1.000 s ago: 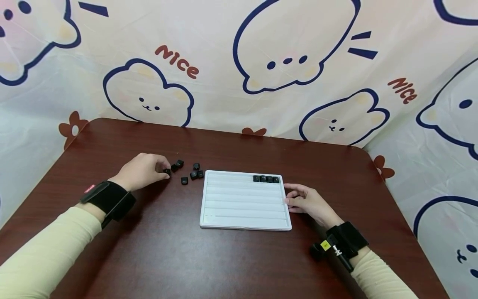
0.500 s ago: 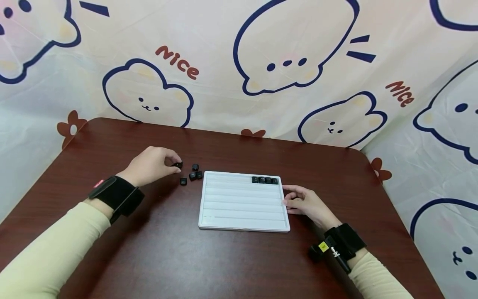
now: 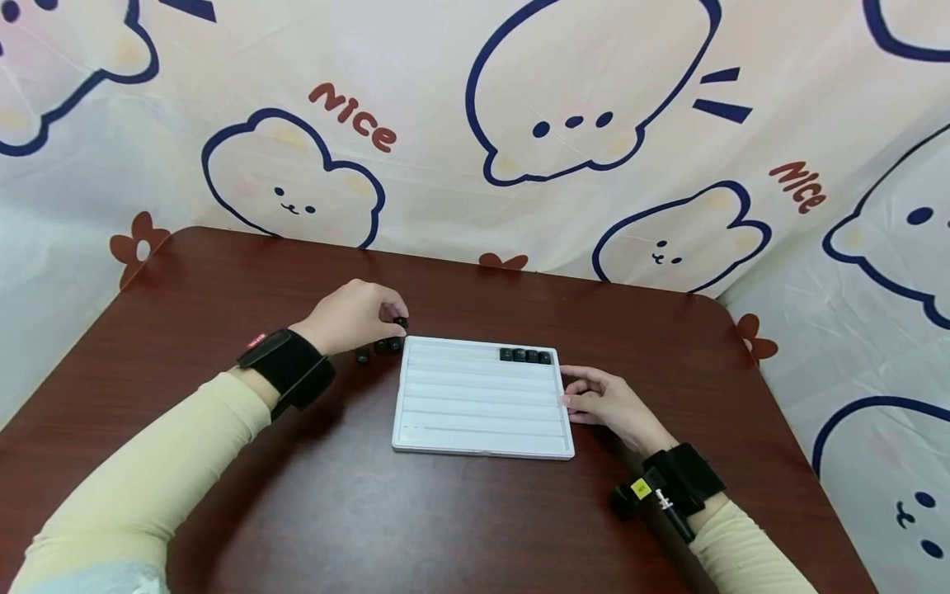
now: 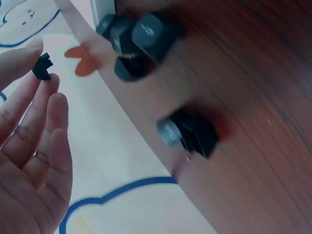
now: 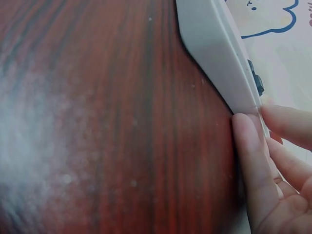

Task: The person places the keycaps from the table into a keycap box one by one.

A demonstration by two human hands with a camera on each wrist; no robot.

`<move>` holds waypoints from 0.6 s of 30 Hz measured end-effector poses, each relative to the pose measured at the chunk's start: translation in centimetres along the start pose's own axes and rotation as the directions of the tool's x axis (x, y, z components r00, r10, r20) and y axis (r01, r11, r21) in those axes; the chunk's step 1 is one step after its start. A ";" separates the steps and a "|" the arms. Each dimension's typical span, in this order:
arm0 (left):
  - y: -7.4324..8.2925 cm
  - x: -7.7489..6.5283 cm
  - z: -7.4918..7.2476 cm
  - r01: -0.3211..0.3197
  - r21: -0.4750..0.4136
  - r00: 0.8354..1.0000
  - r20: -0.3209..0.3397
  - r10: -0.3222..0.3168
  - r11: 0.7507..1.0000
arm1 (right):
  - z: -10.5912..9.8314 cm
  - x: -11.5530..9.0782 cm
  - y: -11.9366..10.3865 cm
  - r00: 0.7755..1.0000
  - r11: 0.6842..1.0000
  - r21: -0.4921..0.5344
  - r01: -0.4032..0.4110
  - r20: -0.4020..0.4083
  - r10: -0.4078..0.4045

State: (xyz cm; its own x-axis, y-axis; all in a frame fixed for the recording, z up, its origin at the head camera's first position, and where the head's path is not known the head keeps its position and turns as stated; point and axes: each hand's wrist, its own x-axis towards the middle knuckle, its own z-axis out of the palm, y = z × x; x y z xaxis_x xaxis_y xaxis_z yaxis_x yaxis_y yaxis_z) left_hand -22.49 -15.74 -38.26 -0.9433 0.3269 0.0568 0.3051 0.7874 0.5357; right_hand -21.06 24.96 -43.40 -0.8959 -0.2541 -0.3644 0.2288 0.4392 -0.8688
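Note:
In the head view, my left hand [image 3: 352, 316] is above the table just beyond the white tray's left corner. Thumb and fingertips pinch a small black keycap [image 4: 43, 68], clearest in the left wrist view. Below and beside that hand lie several loose black keycaps [image 3: 362, 355], partly hidden by it. The ridged white tray [image 3: 478, 404] lies flat at mid-table. A short row of black keycaps [image 3: 525, 355] sits in its far right corner. My right hand [image 3: 612, 404] rests at the tray's right edge, its thumb and fingertips touching the side wall, fingers fairly straight.
The dark brown wooden table [image 3: 460, 520] carries everything. Behind it hangs a pale curtain [image 3: 430, 206] with cartoon bears, meeting the far table edge. A black strap [image 3: 289, 371] goes round the left wrist, and a black camera mount [image 3: 660, 487] sits on the right wrist.
My left hand has moved right across the loose keycaps, towards the tray's far left corner. It now pinches a keycap. The right hand and the tray have barely moved.

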 end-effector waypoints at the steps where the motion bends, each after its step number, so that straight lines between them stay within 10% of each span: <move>1: 0.2 0.1 0.1 -0.008 0.001 1.000 0.007 0.008 1.000 | 0.0 0.0 0.0 1.000 1.000 0.000 -0.001 0.001 0.001; 18: 3.4 2.7 2.1 -0.071 0.003 0.994 0.080 0.070 0.997 | -0.1 -0.2 -0.2 1.000 1.000 -0.011 0.014 0.014 -0.014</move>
State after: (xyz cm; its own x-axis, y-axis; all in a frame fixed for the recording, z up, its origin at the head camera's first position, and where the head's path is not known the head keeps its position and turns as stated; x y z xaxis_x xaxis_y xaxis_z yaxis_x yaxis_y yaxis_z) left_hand -23.76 -11.05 -38.08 -0.9060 0.4223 0.0269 0.3718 0.7640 0.5273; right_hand -20.98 24.99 -43.15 -0.8936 -0.2720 -0.3570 0.2120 0.4453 -0.8699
